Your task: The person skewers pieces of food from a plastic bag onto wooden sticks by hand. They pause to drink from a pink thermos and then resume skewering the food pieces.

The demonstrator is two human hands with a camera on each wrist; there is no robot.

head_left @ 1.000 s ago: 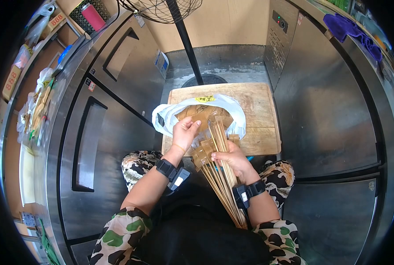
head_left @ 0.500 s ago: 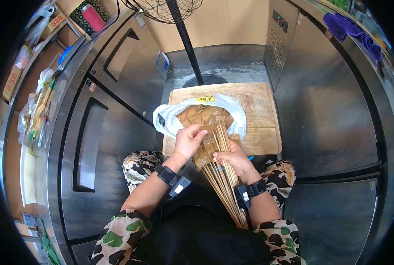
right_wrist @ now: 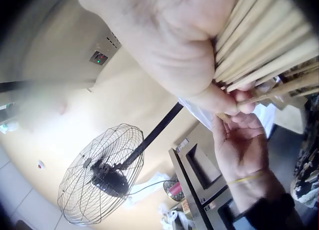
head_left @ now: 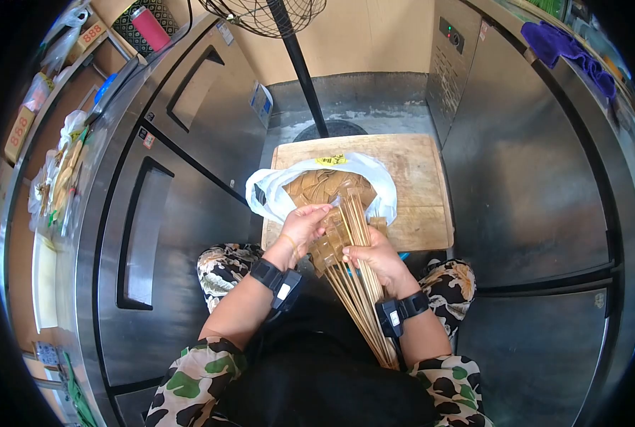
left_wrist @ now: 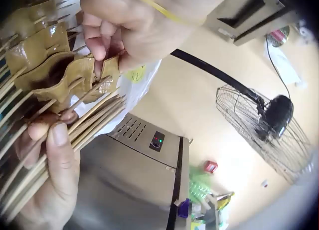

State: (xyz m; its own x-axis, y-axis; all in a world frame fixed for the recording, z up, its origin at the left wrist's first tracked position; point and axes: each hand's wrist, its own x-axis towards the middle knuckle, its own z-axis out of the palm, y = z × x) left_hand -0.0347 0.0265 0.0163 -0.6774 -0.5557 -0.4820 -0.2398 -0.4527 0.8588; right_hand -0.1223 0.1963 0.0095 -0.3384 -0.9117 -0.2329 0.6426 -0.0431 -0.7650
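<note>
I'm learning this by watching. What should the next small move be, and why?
Probably ease the foremost stick a little further into the end of the brown strip: the left hand pinches that end, the stick's tip lies up by it, and the right hand grips the sticks just below.

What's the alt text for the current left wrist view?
Left hand pinches a folded brown strip near a wooden stick's tip, while the right hand grips a bundle of wooden sticks. More brown strips on sticks fill the upper left; behind are a white plastic bag, a steel cabinet and a black fan.
</note>
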